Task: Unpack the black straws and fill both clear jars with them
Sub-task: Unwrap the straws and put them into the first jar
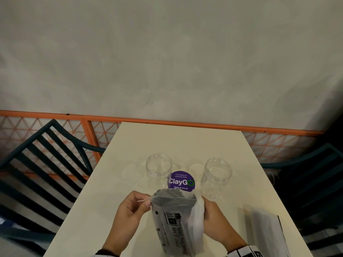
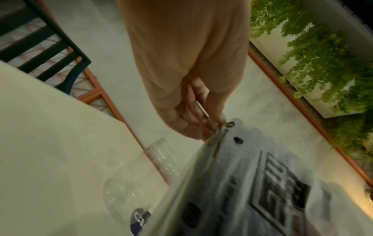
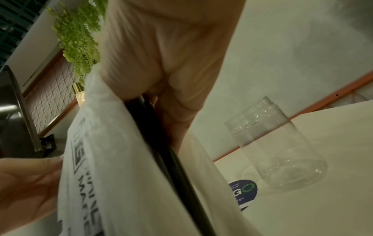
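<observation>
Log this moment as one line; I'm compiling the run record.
stage: opening pack | left hand: pinches straw pack edge | right hand: holds pack's other side | left jar, right jar: empty, upright

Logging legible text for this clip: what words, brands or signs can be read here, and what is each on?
"ClayGo", round purple sticker on the table, between the two clear jars.
"Let's keep our pantries clean.", same sticker, small print on top.
"Clean as you go", same sticker, bottom.
"MG" boxed logo, straw bag held by both hands.
"MAKE PHILIPPINE MADE…", same bag; uncertain, the rest is blurred.
</observation>
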Demonstrator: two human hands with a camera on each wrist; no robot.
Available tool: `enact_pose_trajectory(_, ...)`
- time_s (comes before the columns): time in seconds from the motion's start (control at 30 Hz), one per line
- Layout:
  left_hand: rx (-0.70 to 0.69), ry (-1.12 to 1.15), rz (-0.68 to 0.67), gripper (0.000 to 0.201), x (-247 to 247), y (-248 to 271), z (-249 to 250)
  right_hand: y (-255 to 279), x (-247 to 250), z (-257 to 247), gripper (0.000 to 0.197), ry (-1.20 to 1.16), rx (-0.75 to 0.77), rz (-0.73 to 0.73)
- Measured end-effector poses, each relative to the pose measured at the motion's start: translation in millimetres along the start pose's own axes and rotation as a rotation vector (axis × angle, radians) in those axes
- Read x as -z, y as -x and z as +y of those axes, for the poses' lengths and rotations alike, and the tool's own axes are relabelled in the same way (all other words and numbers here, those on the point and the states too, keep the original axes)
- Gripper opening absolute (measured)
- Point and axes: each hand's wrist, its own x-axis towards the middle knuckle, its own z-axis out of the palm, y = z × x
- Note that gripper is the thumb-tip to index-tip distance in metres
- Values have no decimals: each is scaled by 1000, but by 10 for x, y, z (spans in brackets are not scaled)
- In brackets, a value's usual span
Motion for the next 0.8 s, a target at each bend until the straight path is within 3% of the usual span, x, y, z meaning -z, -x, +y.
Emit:
enact_pose_trajectory(0.13, -59, -128, -79, 29, 93, -10, 47, 15, 51, -38, 26, -44, -32, -44)
enact_pose_trajectory(0.23, -52, -28, -39, 19, 71, -12, 44, 22, 69, -70, 24, -115, -15, -59)
enact_pose_trajectory(0.33, -38, 10, 17, 14, 20, -15, 22, 6, 52, -53, 18, -166, -4, 23)
enact_pose_trajectory(0.47, 2, 29, 90, 14, 14, -24, -37, 8, 69, -25, 22, -266, 35, 44)
enact_pose_trajectory(0.53, 25, 47, 66, 11, -7, 4, -43, 4, 78, -8, 18, -283, 38, 40)
enact_pose_trajectory(0.67, 38, 63, -75, 16, -10, 48, 22, -9, 71, 41, 39, -319, 0, -13)
enact_pose_trajectory(0.8, 15, 0, 35, 17, -10, -24, 15, -16, 22, -78, 29, -310, 6, -58)
